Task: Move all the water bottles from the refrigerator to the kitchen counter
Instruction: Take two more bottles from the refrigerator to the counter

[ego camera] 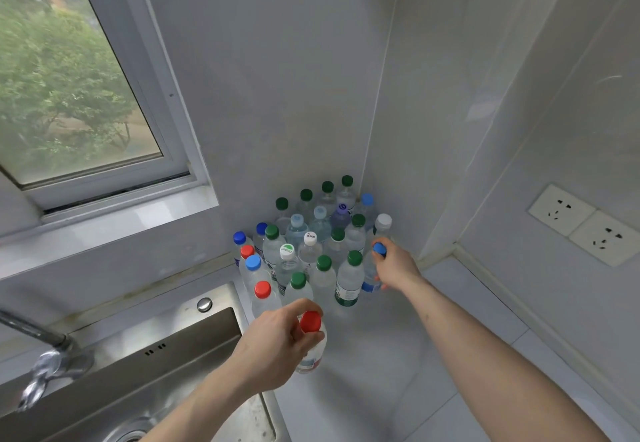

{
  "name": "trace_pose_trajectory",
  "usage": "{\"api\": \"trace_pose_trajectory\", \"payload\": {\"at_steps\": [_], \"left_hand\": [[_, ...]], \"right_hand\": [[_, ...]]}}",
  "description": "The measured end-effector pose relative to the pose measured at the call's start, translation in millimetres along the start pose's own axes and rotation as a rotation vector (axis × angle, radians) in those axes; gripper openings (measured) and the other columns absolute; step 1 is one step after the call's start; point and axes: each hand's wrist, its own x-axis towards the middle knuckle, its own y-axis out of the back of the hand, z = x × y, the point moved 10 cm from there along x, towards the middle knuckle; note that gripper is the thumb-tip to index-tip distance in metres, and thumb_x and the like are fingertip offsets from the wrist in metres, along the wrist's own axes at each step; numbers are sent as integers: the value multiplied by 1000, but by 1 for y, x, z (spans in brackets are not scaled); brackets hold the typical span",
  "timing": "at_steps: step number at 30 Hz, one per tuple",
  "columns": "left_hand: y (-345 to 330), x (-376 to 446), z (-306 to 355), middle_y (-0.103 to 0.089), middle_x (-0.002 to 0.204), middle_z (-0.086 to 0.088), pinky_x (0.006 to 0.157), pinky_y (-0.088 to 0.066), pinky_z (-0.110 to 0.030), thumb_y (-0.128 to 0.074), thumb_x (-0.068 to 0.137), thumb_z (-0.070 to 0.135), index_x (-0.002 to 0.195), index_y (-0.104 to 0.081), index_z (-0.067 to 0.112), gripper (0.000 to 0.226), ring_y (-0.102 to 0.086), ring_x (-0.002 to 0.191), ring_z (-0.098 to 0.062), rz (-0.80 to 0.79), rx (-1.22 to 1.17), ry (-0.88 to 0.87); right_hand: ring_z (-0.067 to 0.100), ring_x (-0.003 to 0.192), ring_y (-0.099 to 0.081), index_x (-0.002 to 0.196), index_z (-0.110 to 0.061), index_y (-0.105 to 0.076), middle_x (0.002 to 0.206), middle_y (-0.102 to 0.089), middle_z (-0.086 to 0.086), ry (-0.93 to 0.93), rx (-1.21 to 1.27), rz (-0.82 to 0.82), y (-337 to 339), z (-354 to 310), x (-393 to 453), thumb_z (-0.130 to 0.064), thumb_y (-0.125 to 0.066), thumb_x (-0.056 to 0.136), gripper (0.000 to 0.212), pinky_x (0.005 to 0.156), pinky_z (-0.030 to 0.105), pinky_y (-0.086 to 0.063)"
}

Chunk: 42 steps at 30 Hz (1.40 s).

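The left hand [277,344] is gripping a clear plastic red-capped bottle [313,341] by its neck over the pale counter [381,355]; the right hand [394,265] is clasping a blue-capped bottle [372,268] beside the crowd of upright bottles [311,241] in the corner.

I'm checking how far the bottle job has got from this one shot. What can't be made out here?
- Refrigerator: outside the head view, so any bottles left there are unknown.
- Back bottles: bodies hidden by nearer ones; exact count uncertain.
- Labels: too small and blurred to read.
- Blue-capped bottle: the right hand covers its grip.
- Red-capped bottle: the left hand partly covers it; whether it touches the counter is unclear.
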Motion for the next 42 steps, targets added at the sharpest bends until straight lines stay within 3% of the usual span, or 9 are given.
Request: {"api": "trace_pose_trajectory", "payload": {"at_steps": [7,12,18,21,23,30,36,39,42], "left_hand": [[-2,9,10,-69,87,17,76,-58,-33,-62,98,48,114,-54,45,18,-67,81,-12,-17,0,-33],[-9,17,22,-70,89,14,77,-58,-40,-61,98,49,116,-53,44,21,-65,81,-13,-39,41,-86],[-23,35,69,-71,98,11,79,-58,-39,-59,97,50,117,-52,39,24,-66,87,-18,-79,150,-222],[-30,56,108,-71,100,4,76,-53,-36,-57,98,50,116,-54,34,24,-65,91,-27,-81,286,-337],[-34,77,129,-70,103,0,76,-50,-37,-56,100,49,116,-55,31,24,-65,94,-29,-85,395,-378],[-74,141,188,-67,108,-6,72,-38,-34,-53,103,34,121,-53,22,21,-65,101,-32,-116,679,-466],[-96,193,201,-68,114,-7,84,-40,-39,-53,104,30,124,-50,19,24,-63,105,-29,-75,899,-441],[-104,217,194,-66,119,-3,83,-37,-38,-54,100,24,128,-52,21,28,-62,111,-28,-77,964,-385],[-111,240,183,-66,115,0,92,-44,-36,-59,95,22,125,-54,23,30,-61,109,-27,-83,956,-339]], "right_hand": [[31,87,-70,132,-34,-52,124,-61,7,4,-8,-54,-6,-7,14,-30,-41,109,26,54,36,-63],[30,92,-72,156,-42,-37,139,-59,5,-32,45,-106,2,-3,7,-24,-41,109,50,59,38,-64],[33,87,-74,156,-44,-35,100,-64,0,-56,126,33,44,33,-25,-11,-41,100,65,64,47,-65],[30,92,-73,153,-44,-38,107,-63,-2,-79,111,82,65,63,-48,-3,-44,91,74,67,45,-64],[29,98,-72,151,-45,-40,111,-62,-4,-73,73,98,76,78,-65,-5,-45,92,72,78,48,-63],[22,101,-69,152,-39,-40,119,-60,-8,-123,12,145,109,117,-131,-11,-46,100,59,87,37,-58],[15,89,-60,149,-40,-43,125,-59,-9,-147,-15,160,119,128,-165,-15,-49,100,55,78,27,-49],[15,91,-64,145,-40,-47,122,-59,-12,-165,25,192,119,130,-176,-17,-50,101,50,80,29,-53],[15,95,-64,145,-40,-47,121,-59,-13,-184,33,206,120,136,-186,-18,-51,101,49,85,31,-55]]}}
